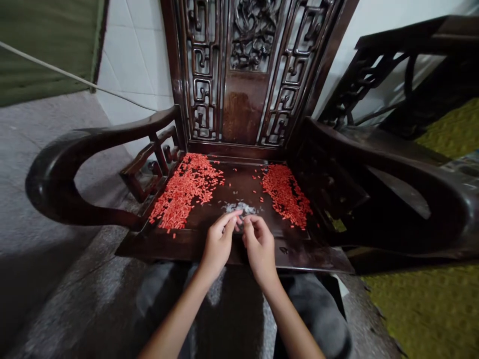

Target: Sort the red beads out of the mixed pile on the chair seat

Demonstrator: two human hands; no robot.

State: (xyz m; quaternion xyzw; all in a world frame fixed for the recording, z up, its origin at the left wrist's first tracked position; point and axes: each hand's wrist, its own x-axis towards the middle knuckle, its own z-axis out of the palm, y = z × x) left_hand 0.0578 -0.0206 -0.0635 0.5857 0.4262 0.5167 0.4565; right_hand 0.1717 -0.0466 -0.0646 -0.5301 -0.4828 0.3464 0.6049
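Note:
My left hand (pixel 223 233) and my right hand (pixel 258 238) are close together over the front of a dark wooden chair seat (pixel 239 189). Both have fingers bent and thumbs against fingertips in a pinch; whatever is between them is too small to make out. Just beyond the fingertips lies a small heap of whitish translucent pieces (pixel 243 205). A wide spread of small red pieces (pixel 183 189) covers the seat's left side. Another pile of red pieces (pixel 286 194) lies on the right side. A few single red pieces are scattered between the piles.
Curved armrests (pixel 75 144) flank the seat, with a carved backrest (pixel 243 99) behind it. My knees are below the front edge. A second dark chair (pixel 404 65) stands at the right, near a yellow-green textured surface (pixel 430 309). A pale cord crosses the upper left.

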